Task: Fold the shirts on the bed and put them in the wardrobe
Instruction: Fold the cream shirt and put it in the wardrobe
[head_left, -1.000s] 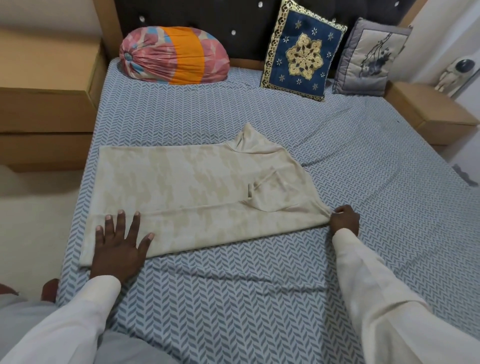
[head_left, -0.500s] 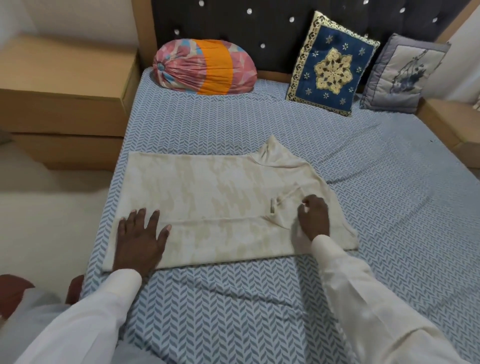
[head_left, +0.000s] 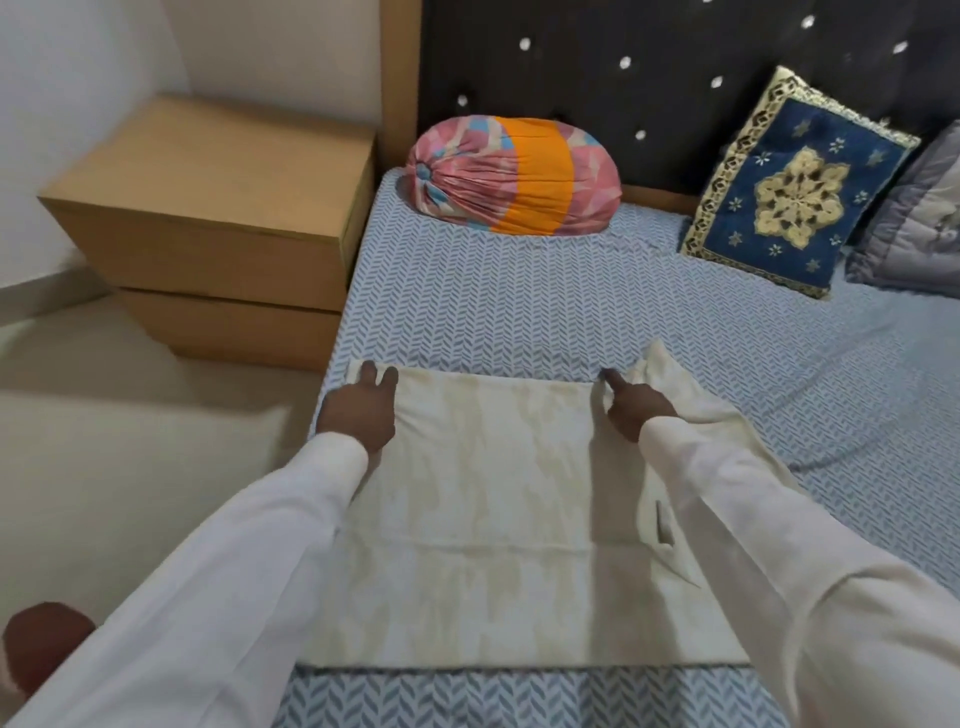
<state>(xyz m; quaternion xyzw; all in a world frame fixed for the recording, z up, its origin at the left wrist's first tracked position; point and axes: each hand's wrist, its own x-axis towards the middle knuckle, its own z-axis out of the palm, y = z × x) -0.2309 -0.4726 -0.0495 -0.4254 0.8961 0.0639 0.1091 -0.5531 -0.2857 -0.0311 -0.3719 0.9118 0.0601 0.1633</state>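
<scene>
A cream patterned shirt (head_left: 483, 499) lies flat and partly folded on the blue herringbone bed sheet (head_left: 498, 317), near the bed's left edge. My left hand (head_left: 358, 410) rests on the shirt's far left corner, its fingers lying straight over the fabric. At the far edge near the collar, my right hand (head_left: 631, 410) pinches a small bunch of the cloth, index finger pointing forward. The shirt's folded sleeve and collar part lies under my right forearm. No wardrobe is in view.
A pink and orange bolster (head_left: 514, 176), a blue and gold cushion (head_left: 795, 192) and a grey cushion (head_left: 919, 228) line the dark headboard. A wooden bedside cabinet (head_left: 218, 208) stands left of the bed. Floor lies to the left.
Both hands moved from the shirt's near side to its far edge. The right hand left the sleeve area and took hold near the collar. The camera leaned in over the shirt.
</scene>
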